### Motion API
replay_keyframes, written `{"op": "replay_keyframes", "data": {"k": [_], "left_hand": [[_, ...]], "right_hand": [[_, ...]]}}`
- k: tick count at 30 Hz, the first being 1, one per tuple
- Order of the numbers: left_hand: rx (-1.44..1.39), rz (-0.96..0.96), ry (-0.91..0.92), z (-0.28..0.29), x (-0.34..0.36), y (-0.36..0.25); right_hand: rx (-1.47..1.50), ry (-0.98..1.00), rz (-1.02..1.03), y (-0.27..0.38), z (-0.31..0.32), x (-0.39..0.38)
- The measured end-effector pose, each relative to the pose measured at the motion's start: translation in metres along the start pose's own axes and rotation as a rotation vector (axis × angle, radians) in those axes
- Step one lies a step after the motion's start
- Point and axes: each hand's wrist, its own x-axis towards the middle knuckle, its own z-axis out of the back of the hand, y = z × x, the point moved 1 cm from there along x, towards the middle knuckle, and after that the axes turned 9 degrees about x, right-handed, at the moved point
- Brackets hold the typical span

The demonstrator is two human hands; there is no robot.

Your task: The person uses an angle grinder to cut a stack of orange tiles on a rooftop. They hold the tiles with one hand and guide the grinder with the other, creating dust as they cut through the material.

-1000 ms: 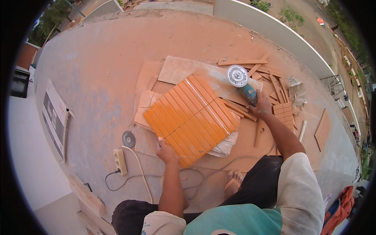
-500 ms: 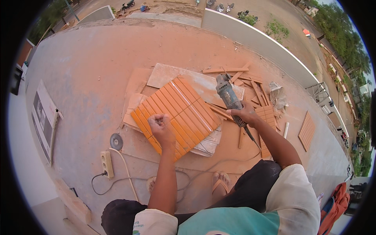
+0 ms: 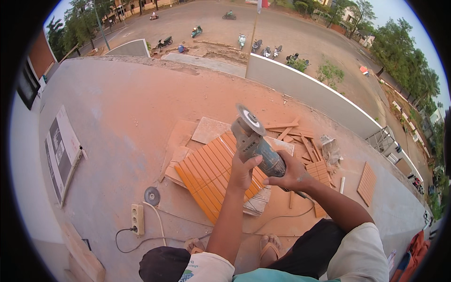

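Observation:
An angle grinder (image 3: pixel 268 159) with a dusty grey-blue body is raised over the work, its round cutting disc (image 3: pixel 251 120) uppermost and tilted. My right hand (image 3: pixel 292 173) is wrapped round the rear of its body. Close behind the grinder's head, my left hand (image 3: pixel 240 173) is closed on it, with the thumb showing and the other fingers hidden. Beneath lies a grooved orange tile panel (image 3: pixel 199 181), resting on dusty boards and partly covered by my hands and the tool. I cannot tell whether the disc is turning.
Orange offcut strips (image 3: pixel 307 149) lie heaped at the right, near a crumpled plastic bag (image 3: pixel 331 149). A grooved tile piece (image 3: pixel 366 183) sits farther right. At left are a loose disc (image 3: pixel 151 196), a power strip (image 3: pixel 137 218) and its cable. A low wall (image 3: pixel 310 90) runs behind.
The grinder has moved left and turned so its disc shows. My left hand has gone from a closed pose above the panel to gripping the grinder. The view has tipped up.

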Motion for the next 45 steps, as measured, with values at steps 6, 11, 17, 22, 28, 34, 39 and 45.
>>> {"op": "replay_keyframes", "data": {"k": [6, 11, 17, 22, 28, 34, 39, 45], "left_hand": [[-0.1, -0.053, 0.083, 0.025, -0.012, -0.012], [0.139, -0.084, -0.006, 0.016, -0.013, -0.022], [0.106, 0.005, -0.112, 0.011, -0.014, -0.031], [0.041, 0.022, -0.115, 0.016, -0.009, -0.012], [-0.025, -0.001, -0.16, 0.02, -0.008, 0.0], [-0.174, 0.05, -0.129, 0.029, -0.005, 0.018], [-0.281, 0.073, -0.105, 0.025, -0.005, 0.022], [-0.321, 0.043, -0.117, 0.034, 0.002, 0.041]], "right_hand": [[-0.39, -0.159, 0.068, 0.038, -0.036, -0.009], [-0.031, -0.083, 0.01, 0.019, -0.042, 0.007], [0.439, 0.1, -0.012, 0.002, -0.027, 0.018], [0.556, 0.08, -0.001, -0.011, -0.032, 0.023], [0.606, 0.128, -0.078, -0.008, -0.037, 0.026], [0.623, 0.005, -0.105, -0.011, -0.057, 0.028], [0.606, -0.006, -0.074, -0.015, -0.064, 0.032], [0.588, 0.012, -0.049, -0.007, -0.07, 0.041]]}}
